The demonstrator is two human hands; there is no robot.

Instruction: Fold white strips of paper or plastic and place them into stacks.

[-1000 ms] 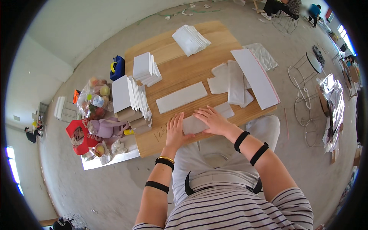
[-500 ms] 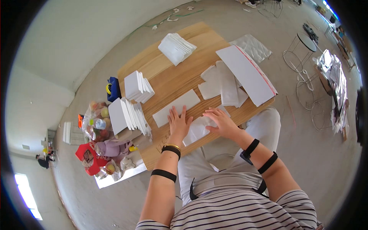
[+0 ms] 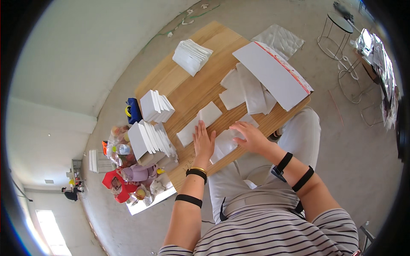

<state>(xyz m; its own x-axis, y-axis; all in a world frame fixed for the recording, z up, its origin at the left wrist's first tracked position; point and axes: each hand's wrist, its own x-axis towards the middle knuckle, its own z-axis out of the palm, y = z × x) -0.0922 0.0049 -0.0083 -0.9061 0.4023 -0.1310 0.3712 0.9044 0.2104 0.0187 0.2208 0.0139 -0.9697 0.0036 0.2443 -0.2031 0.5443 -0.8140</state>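
My left hand (image 3: 204,143) lies flat with its fingers stretched out over a long white rectangular piece (image 3: 209,113) on the wooden table, near its front edge. Part of that piece is hidden under the fingers. To the right, my right hand (image 3: 251,137) rests over a translucent plastic bag (image 3: 222,147), fingers bent and thumb apart from them. I see nothing gripped in it. The bag reaches the table's edge between my two hands. Beyond my right hand lie several loose pale bags (image 3: 252,91), overlapping one another.
Stacks of white flat pieces stand at the table's left (image 3: 156,106) and near left (image 3: 147,138); white packets (image 3: 192,55) lie at the far end. A long white box (image 3: 273,74) sits on the right. Left of the table are a blue tape dispenser (image 3: 133,110) and bagged fruit (image 3: 119,143).
The view has shifted a little. My left hand has its fingers closer together on the white piece, which looks raised or creased beside them. My right hand stays over the plastic bag.
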